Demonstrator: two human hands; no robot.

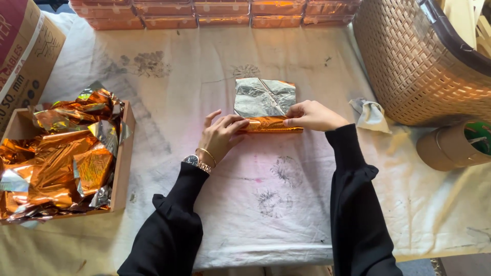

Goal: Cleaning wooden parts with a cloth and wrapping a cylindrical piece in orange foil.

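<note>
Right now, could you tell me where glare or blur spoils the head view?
Head view: glare flares off the silver face of the foil packet under the left hand and right hand, and off the crumpled foil in the wooden tray; the woven basket is slightly soft; lighting is even, shadows faint.

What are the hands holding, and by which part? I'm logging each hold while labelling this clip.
Both hands pinch the flat silver-and-orange foil-wrapped packet along its folded orange near edge: left hand at the left end, right hand at the right end.
</note>
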